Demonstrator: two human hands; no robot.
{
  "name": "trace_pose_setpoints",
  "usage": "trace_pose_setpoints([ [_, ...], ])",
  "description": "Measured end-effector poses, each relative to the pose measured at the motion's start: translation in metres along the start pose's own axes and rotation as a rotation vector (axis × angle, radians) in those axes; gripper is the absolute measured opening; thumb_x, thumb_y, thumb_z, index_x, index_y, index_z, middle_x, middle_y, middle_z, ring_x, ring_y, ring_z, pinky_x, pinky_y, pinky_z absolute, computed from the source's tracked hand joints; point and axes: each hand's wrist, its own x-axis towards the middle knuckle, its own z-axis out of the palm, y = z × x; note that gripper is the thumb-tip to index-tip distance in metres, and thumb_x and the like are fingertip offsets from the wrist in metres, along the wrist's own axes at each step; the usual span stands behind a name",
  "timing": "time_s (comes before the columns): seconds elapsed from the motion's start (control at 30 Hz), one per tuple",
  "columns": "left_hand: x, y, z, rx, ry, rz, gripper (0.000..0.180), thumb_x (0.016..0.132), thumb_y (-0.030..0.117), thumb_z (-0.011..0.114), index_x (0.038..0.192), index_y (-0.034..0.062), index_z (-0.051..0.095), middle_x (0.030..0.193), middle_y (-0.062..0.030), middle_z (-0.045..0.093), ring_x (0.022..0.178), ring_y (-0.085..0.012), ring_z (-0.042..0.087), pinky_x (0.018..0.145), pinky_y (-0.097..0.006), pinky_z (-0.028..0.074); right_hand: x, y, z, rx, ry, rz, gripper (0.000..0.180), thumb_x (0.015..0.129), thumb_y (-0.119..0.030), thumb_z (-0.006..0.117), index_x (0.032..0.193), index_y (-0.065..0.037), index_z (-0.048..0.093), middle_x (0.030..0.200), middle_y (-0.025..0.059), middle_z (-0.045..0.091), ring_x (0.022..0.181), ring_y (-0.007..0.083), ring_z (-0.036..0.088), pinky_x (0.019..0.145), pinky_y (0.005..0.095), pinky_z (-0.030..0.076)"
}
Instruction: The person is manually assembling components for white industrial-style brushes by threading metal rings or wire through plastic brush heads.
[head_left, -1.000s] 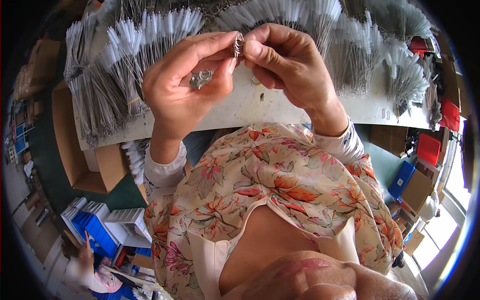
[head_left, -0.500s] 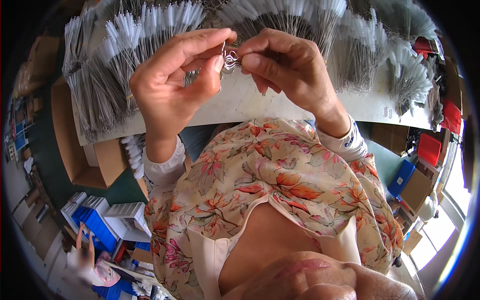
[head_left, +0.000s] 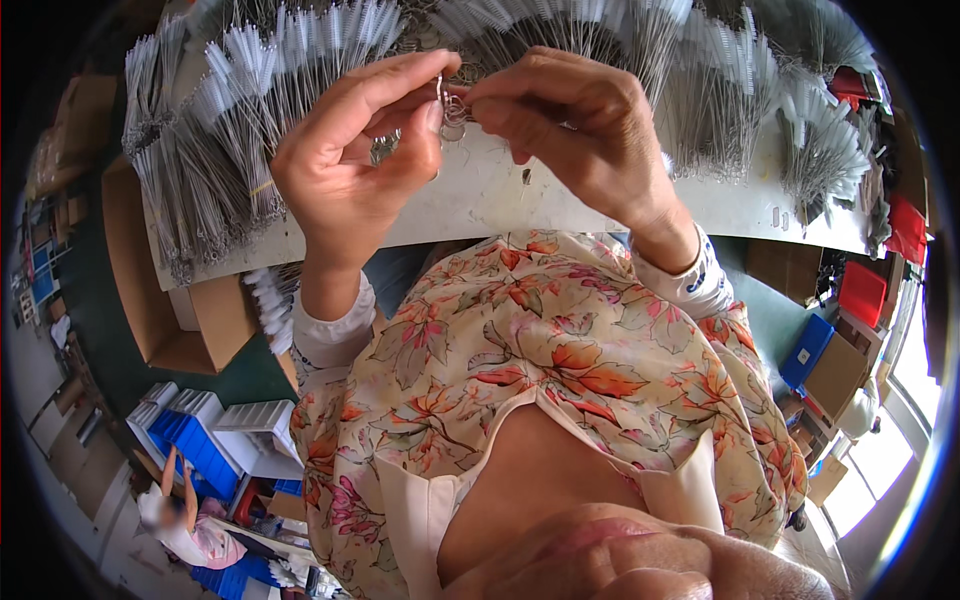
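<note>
Over the near edge of the table my two hands meet at small shiny metal pieces. My left hand (head_left: pixel 350 165) pinches a thin metal ring (head_left: pixel 439 92), seen nearly edge-on, between thumb and fingers. Against it are curled wire loops (head_left: pixel 456 112), with my right hand (head_left: pixel 590 140) closed on them from the other side. Those loops resemble the handle ends of the wire brushes around, but what runs on inside my right hand is hidden. Behind my hands stand bundles of thin wire brushes (head_left: pixel 340 35) with white bristles.
More brush bundles (head_left: pixel 715 100) line the white table (head_left: pixel 480 205). Below its left end is an open cardboard box (head_left: pixel 160 290). Blue and grey bins (head_left: pixel 205 450) stand at lower left, where another person (head_left: pixel 180 520) reaches toward them. A red bin (head_left: pixel 861 294) is at right.
Both hands have shifted slightly, still together at the ring. My right fingers have turned and cover more of the wire loops. The other person's body has moved a little.
</note>
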Motion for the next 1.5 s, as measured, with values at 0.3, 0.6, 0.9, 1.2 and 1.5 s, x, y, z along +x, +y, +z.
trace_pose_setpoints([
  [0.3, 0.028, -0.082, -0.073, 0.971, -0.068, -0.512, 0.027, 0.089, 0.027, 0.052, 0.097, 0.0031, 0.063, 0.08, -0.0107, 0.066, 0.074, -0.0196, 0.064, 0.065, -0.029, 0.049, -0.053, 0.102, 0.06, -0.572, -0.197, -0.077, 0.008, 0.077, -0.007, 0.064, 0.084, -0.004, 0.064, 0.083, 0.0071, 0.062, 0.073, 0.0223, 0.06, 0.061, 0.0337, 0.05],
  [0.6, 0.012, -0.109, -0.095, 1.026, -0.095, -0.492, 0.026, 0.083, 0.03, 0.058, 0.08, 0.0046, 0.062, 0.074, -0.0134, 0.063, 0.07, -0.0321, 0.061, 0.063, -0.037, 0.047, 0.001, 0.072, -0.044, -0.715, 0.43, -0.234, 0.009, 0.08, -0.018, 0.062, 0.074, -0.01, 0.062, 0.075, 0.0061, 0.062, 0.057, 0.0222, 0.059, 0.05, 0.03, 0.046],
  [0.9, -0.002, -0.069, -0.113, 0.085, 0.009, -0.639, 0.02, 0.087, 0.019, 0.058, 0.096, 0.0006, 0.06, 0.086, -0.0085, 0.063, 0.067, -0.012, 0.059, 0.058, -0.027, 0.051, 0.014, 0.088, -0.095, -0.941, 0.299, 0.297, 0.023, 0.078, -0.029, 0.064, 0.092, -0.012, 0.068, 0.078, 0.0076, 0.067, 0.072, 0.0212, 0.065, 0.065, 0.0325, 0.048],
  [1.2, -0.042, -0.113, -0.276, 1.251, -0.056, -0.635, 0.043, 0.081, 0.041, 0.061, 0.081, -0.0019, 0.062, 0.078, -0.0193, 0.063, 0.069, -0.0272, 0.059, 0.067, -0.035, 0.045, -0.007, 0.051, -0.191, 0.195, 0.919, -0.134, 0.018, 0.091, -0.017, 0.051, 0.094, 0.0, 0.056, 0.084, 0.0101, 0.064, 0.073, 0.0178, 0.064, 0.065, 0.0273, 0.052],
  [1.5, -0.049, -0.114, -0.275, 0.654, 0.256, -0.847, 0.021, 0.089, 0.024, 0.056, 0.087, 0.0037, 0.058, 0.069, -0.0003, 0.057, 0.044, -0.0059, 0.036, 0.036, -0.023, 0.024, -0.087, 0.067, -0.234, -1.195, 0.718, 0.407, 0.016, 0.079, -0.028, 0.063, 0.088, -0.016, 0.069, 0.077, 0.0038, 0.061, 0.07, 0.0174, 0.058, 0.062, 0.0311, 0.045],
])
